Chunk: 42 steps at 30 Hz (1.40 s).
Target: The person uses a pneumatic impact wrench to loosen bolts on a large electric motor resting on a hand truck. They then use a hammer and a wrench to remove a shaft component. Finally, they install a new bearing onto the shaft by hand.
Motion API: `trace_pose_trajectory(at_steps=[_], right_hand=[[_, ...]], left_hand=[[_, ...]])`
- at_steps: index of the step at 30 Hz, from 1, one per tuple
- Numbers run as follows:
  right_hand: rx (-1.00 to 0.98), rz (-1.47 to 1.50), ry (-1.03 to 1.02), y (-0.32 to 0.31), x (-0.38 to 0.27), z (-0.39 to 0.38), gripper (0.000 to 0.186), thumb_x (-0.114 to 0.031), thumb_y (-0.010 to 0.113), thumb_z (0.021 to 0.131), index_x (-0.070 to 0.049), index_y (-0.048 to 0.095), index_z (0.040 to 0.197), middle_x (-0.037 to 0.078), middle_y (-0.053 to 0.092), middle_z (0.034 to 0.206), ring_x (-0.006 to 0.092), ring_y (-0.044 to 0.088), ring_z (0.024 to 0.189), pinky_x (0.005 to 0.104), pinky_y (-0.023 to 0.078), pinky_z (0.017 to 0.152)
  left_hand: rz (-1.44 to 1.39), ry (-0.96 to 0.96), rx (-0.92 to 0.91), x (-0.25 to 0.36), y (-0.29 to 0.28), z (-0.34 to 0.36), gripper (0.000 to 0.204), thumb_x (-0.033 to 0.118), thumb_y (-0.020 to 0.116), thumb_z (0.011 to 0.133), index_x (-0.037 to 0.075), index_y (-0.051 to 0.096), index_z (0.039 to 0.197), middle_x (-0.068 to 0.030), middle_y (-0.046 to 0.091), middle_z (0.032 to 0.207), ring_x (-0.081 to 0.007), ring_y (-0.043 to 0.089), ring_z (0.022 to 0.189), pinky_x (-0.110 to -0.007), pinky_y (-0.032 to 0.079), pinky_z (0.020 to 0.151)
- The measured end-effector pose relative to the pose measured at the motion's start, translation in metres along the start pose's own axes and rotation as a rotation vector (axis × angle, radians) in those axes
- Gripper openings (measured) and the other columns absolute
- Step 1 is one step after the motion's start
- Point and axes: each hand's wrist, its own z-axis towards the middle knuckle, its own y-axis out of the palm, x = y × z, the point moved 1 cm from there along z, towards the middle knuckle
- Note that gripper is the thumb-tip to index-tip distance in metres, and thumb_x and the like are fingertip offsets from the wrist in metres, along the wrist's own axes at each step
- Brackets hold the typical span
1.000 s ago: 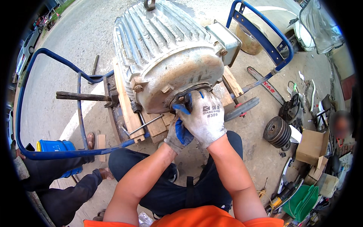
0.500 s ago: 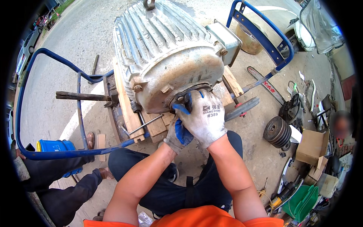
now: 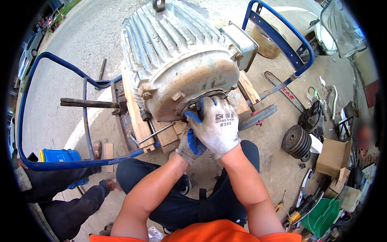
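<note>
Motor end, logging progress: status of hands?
Right hand gloved, pressed on motor end cover. Left hand beneath it, partly hidden. Grip unclear. Nothing blocking.

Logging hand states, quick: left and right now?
Left hand: mostly hidden under the right; grip cannot be told.
Right hand: gloved, fingers curled on the motor end.

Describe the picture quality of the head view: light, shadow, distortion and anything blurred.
Head view: bright, even daylight, with soft shade beneath the grey electric motor and around the gloved right hand and left hand; strong fisheye bend curves the blue cart frame and leaves a black rim; the centre is sharp; a face at the right edge is blurred out.
</note>
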Motion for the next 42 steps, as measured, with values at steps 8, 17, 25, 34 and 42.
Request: trace_pose_trajectory(at_steps=[8, 17, 25, 34, 42], right_hand=[[-0.003, 0.009, -0.013, -0.001, 0.000, 0.002, 0.029, -0.024, 0.073, 0.073, -0.003, 0.060, 0.088, 0.017, 0.059, 0.080, 0.0367, 0.060, 0.076, 0.0462, 0.048, 0.069], [0.004, -0.008, -0.001, -0.001, -0.001, 0.004, 0.027, -0.028, 0.069, 0.076, -0.004, 0.061, 0.086, 0.017, 0.061, 0.083, 0.0339, 0.061, 0.078, 0.0453, 0.048, 0.071], [-0.043, 0.017, 0.013, -0.002, 0.001, 0.000, 0.026, -0.026, 0.071, 0.075, -0.003, 0.060, 0.084, 0.017, 0.060, 0.080, 0.0356, 0.061, 0.076, 0.0461, 0.048, 0.070], [0.033, 0.014, -0.016, 0.000, -0.001, 0.004, 0.028, -0.026, 0.071, 0.075, -0.002, 0.060, 0.087, 0.017, 0.060, 0.081, 0.0366, 0.060, 0.078, 0.0467, 0.047, 0.072], [0.061, 0.029, -0.074, 0.005, 0.002, 0.003, 0.029, -0.026, 0.070, 0.074, -0.004, 0.060, 0.090, 0.016, 0.060, 0.084, 0.0329, 0.059, 0.078, 0.0465, 0.045, 0.070]], left_hand=[[-0.073, 0.038, -0.017, -0.005, 0.014, 0.002, 0.049, 0.040, 0.030, 0.102, 0.010, 0.040, 0.140, -0.0130, 0.047, 0.139, -0.0288, 0.047, 0.126, -0.044, 0.035, 0.109], [-0.060, 0.002, -0.038, -0.002, 0.015, 0.000, 0.047, 0.039, 0.030, 0.103, 0.013, 0.039, 0.141, -0.0104, 0.046, 0.141, -0.0265, 0.046, 0.127, -0.042, 0.035, 0.109], [-0.025, 0.064, -0.022, -0.004, 0.033, -0.002, 0.048, 0.040, 0.031, 0.103, 0.014, 0.037, 0.143, -0.0097, 0.044, 0.143, -0.0263, 0.045, 0.129, -0.042, 0.034, 0.110], [-0.059, 0.010, -0.029, -0.003, 0.021, -0.001, 0.048, 0.040, 0.030, 0.102, 0.015, 0.037, 0.143, -0.0093, 0.044, 0.143, -0.0274, 0.045, 0.129, -0.044, 0.034, 0.110], [-0.012, 0.034, -0.026, 0.001, 0.026, -0.004, 0.046, 0.039, 0.031, 0.103, 0.017, 0.038, 0.143, -0.0081, 0.045, 0.142, -0.0258, 0.046, 0.128, -0.043, 0.035, 0.109]])
